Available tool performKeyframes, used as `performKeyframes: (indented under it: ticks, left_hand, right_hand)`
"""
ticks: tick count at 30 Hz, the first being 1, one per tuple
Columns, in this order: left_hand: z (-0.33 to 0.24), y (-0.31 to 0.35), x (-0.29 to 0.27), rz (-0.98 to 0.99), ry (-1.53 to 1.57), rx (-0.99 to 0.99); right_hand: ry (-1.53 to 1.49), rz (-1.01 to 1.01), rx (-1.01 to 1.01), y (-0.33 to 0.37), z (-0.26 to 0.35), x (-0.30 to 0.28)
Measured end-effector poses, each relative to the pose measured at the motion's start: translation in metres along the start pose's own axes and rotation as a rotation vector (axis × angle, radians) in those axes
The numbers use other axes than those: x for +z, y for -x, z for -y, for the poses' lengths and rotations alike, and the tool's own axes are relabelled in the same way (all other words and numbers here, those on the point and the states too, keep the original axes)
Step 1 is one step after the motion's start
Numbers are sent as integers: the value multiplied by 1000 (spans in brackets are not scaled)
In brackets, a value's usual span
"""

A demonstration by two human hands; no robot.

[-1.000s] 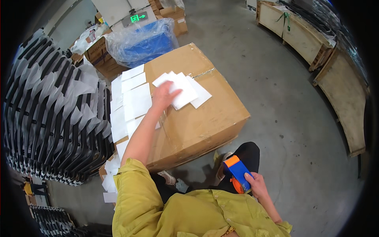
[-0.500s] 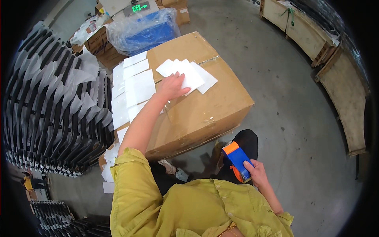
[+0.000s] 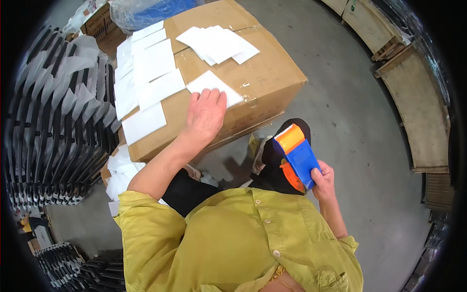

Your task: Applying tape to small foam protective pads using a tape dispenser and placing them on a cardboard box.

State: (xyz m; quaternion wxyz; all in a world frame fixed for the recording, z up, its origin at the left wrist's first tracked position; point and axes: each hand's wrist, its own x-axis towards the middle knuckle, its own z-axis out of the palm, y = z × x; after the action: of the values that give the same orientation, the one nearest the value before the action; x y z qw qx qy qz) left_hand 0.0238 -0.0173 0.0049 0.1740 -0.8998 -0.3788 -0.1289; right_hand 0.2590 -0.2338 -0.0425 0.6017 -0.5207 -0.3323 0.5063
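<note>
My left hand (image 3: 206, 115) is at the near side of a large cardboard box (image 3: 270, 80), fingertips together over the lower edge of a single white sheet (image 3: 212, 82); the thumb is hidden. The sheet lies at a slant near the box's front edge. Beyond it rests a fanned pile of white sheets (image 3: 219, 43). Over my right thigh, my right hand (image 3: 324, 184) grips a blue and orange tape dispenser (image 3: 302, 160) by its lower end, its toothed cutting edge pointing up and away from me.
Overlapping white sheets (image 3: 156, 61) cover the box's left part. Stacked black frames with white wrapping (image 3: 68, 117) stand to the left. A plastic-wrapped blue thing (image 3: 151, 10) sits behind the box. Wooden crates (image 3: 413, 97) line the right side, across grey floor (image 3: 360, 146).
My left hand has come nearer from the pile, bringing one sheet toward the box's front edge. My right hand still grips the tape dispenser, now tilted slightly differently. The view has shifted.
</note>
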Motion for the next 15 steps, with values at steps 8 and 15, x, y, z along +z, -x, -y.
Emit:
performKeyframes:
  ticks: [8, 15]
  left_hand:
    - [-36, 24, -34, 482, 1692, -507]
    - [-31, 29, -33, 461, 1683, -574]
  right_hand:
    - [173, 354, -154, 4, 23, 13]
    - [329, 367, -139, -5, 24, 36]
